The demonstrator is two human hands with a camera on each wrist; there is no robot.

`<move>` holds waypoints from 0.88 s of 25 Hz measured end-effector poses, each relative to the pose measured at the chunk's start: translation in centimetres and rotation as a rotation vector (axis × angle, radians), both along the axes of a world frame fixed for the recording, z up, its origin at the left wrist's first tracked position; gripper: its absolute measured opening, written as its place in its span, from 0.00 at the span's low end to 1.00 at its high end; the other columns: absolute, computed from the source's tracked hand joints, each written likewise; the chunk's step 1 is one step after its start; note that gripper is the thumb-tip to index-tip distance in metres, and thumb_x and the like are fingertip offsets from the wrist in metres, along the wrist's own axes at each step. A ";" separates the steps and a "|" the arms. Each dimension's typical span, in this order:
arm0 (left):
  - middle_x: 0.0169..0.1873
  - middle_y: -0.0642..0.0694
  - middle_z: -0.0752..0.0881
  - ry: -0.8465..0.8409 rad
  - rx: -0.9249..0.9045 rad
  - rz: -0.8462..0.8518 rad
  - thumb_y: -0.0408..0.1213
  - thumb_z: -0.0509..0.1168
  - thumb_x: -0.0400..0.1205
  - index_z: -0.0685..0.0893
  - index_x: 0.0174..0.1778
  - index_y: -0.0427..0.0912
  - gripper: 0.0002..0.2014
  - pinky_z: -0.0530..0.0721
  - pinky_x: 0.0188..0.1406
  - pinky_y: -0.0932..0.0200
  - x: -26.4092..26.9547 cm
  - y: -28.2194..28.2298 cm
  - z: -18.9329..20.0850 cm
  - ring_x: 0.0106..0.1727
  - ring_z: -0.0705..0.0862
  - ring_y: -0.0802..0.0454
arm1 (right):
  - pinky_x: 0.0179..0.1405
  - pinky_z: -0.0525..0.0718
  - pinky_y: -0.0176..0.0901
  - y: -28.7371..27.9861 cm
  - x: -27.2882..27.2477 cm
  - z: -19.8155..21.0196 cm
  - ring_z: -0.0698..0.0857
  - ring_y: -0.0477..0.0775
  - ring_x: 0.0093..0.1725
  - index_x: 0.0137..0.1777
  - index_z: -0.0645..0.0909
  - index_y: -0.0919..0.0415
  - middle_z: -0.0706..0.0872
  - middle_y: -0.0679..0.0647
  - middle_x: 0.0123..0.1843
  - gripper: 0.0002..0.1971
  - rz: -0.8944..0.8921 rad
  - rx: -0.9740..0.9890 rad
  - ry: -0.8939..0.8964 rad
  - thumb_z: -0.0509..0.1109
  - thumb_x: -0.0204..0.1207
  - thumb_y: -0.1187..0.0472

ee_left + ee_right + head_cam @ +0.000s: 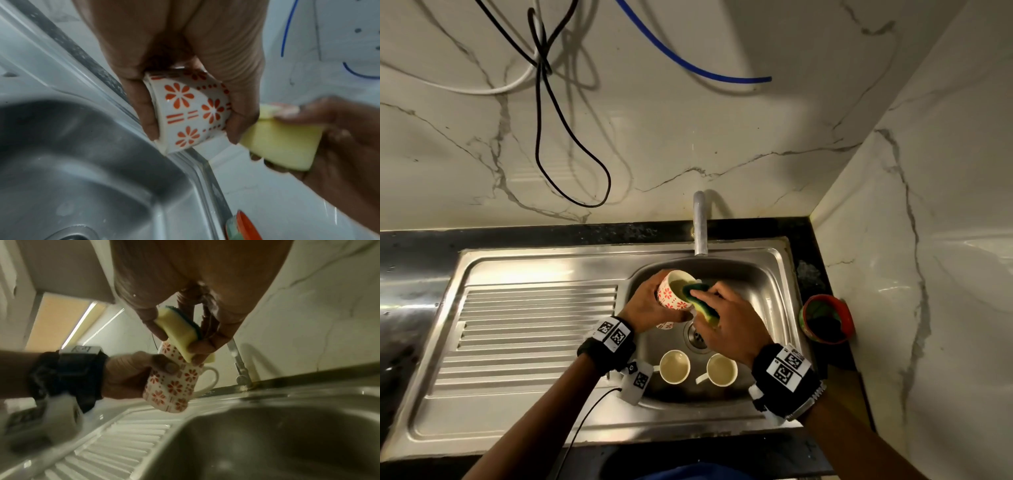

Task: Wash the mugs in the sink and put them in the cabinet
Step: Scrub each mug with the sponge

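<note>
We scrub the patterned mug (pixel 674 291) held tilted over the sink (pixel 763 284) basin — left hand (pixel 645 305) wraps its body, fingers curled round. Right hand (pixel 729 318) pinches the sponge (pixel 700 301) between thumb and fingers at the rim. Best bet: steady the mug, push the green side inside, rotate. Grip likely slippery. Steel drainboard (pixel 534 322) left, dark counter, marble walls, tap (pixel 700 222) above. Two more mugs (pixel 674 366) stand upright in the basin; red tub (pixel 827 318) sits beside the sink.
</note>
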State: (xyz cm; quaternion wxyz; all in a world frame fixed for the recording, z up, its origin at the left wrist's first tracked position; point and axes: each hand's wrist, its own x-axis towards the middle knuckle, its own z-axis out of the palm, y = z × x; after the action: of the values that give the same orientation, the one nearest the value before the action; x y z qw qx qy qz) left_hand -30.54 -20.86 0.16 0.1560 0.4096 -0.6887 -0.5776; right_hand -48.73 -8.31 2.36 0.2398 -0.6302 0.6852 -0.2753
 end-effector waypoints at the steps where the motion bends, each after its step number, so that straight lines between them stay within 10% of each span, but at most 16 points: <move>1: 0.56 0.53 0.89 -0.029 -0.067 0.012 0.46 0.88 0.58 0.82 0.65 0.54 0.39 0.88 0.60 0.47 -0.2 0.2 -0.4 0.58 0.88 0.52 | 0.52 0.87 0.40 -0.2 0.3 0.3 0.85 0.46 0.53 0.76 0.84 0.52 0.80 0.45 0.56 0.26 -0.039 0.041 -0.073 0.70 0.80 0.45; 4: 0.62 0.57 0.84 -0.203 -0.288 0.019 0.60 0.83 0.55 0.79 0.68 0.61 0.43 0.82 0.61 0.55 -1.0 1.0 -0.9 0.61 0.80 0.56 | 0.51 0.90 0.40 -1.1 1.2 1.3 0.87 0.45 0.52 0.70 0.89 0.56 0.84 0.47 0.52 0.24 -0.217 0.125 -0.338 0.75 0.79 0.44; 10: 0.63 0.56 0.74 -0.444 -0.414 0.042 0.57 0.84 0.59 0.71 0.74 0.63 0.47 0.89 0.53 0.49 -1.8 2.5 -1.1 0.59 0.80 0.53 | 0.54 0.94 0.48 -3.2 3.1 2.5 0.92 0.49 0.53 0.62 0.90 0.56 0.93 0.52 0.53 0.14 -0.421 0.160 -0.688 0.75 0.83 0.48; 16: 0.59 0.58 0.76 -0.431 -0.467 0.031 0.60 0.81 0.58 0.76 0.67 0.58 0.40 0.87 0.50 0.51 -1.2 2.4 -1.5 0.55 0.78 0.57 | 0.61 0.91 0.53 -3.6 3.4 1.7 0.88 0.51 0.60 0.76 0.84 0.51 0.87 0.51 0.60 0.22 -0.345 0.099 -0.500 0.74 0.82 0.51; 22: 0.59 0.56 0.84 -0.141 -0.393 0.077 0.58 0.84 0.56 0.83 0.65 0.52 0.40 0.81 0.60 0.64 0.0 1.0 -1.7 0.59 0.81 0.61 | 0.63 0.86 0.48 -1.1 2.6 1.8 0.85 0.42 0.61 0.59 0.94 0.42 0.91 0.42 0.61 0.16 -0.114 -0.015 -0.252 0.69 0.75 0.46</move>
State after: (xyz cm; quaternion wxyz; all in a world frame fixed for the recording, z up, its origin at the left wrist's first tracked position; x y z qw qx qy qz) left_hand -30.58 -19.85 -1.49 0.2064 0.4367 -0.7811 -0.3957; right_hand -46.12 -9.38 4.14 0.3033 -0.5522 0.6823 -0.3707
